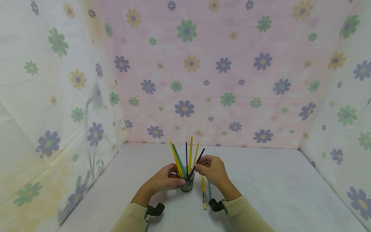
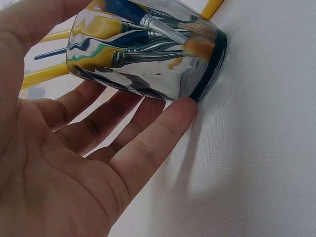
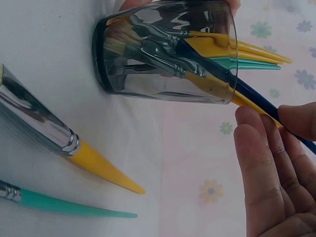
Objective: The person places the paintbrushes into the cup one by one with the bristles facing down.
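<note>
A clear drinking glass (image 1: 186, 187) stands upright on the table, holding several paintbrushes bristles down, with yellow, teal and dark blue handles leaning out of the top. My left hand (image 1: 166, 178) holds the glass from the left, thumb on the near side and fingers around the far side. At the right of the rim, my right hand (image 1: 214, 170) pinches the handle of a dark blue paintbrush (image 3: 256, 98) between thumb and fingers. The lower end of that brush is inside the glass, among the other brushes.
Right of the glass, a yellow paintbrush (image 1: 204, 188) and a teal paintbrush (image 3: 74, 205) lie side by side on the white table (image 1: 275, 193). The teal one is partly hidden by my right wrist. Flower-patterned cloth (image 1: 208, 80) walls the table at the back and both sides.
</note>
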`<state>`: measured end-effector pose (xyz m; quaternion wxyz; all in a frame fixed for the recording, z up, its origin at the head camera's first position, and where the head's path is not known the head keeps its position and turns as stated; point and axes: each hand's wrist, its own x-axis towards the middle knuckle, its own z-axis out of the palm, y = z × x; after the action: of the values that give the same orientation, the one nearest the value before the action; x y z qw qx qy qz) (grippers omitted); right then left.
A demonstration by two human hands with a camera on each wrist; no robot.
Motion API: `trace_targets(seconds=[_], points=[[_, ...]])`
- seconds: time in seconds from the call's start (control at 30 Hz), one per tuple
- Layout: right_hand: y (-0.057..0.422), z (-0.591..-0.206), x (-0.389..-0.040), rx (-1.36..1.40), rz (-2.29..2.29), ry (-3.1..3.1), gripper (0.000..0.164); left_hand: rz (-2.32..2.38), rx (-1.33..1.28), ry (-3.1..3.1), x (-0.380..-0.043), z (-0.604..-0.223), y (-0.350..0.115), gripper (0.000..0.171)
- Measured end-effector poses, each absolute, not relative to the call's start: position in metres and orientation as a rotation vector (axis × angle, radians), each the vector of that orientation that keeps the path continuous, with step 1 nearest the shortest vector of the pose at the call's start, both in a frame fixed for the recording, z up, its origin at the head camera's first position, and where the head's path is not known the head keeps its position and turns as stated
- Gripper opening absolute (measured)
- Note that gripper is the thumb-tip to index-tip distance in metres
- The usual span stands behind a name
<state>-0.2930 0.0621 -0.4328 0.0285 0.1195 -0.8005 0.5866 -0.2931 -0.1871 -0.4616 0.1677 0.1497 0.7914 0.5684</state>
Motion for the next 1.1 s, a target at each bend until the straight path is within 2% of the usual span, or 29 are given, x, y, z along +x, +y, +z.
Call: trace_targets(seconds=[0.73, 1.1], points=[[0.0636, -0.4346, -0.2947, 0.342, 1.836, -2.5, 0.016, 1.593, 0.454, 2.287, -0.294, -0.4622, -0.1868, 0.062], [0.0662, -0.4334, -0.296, 0.306, 1.83, -2.509, 0.017, 1.52, 0.483, 2.344, -0.2948, -0.4628, -0.1873, 0.053]])
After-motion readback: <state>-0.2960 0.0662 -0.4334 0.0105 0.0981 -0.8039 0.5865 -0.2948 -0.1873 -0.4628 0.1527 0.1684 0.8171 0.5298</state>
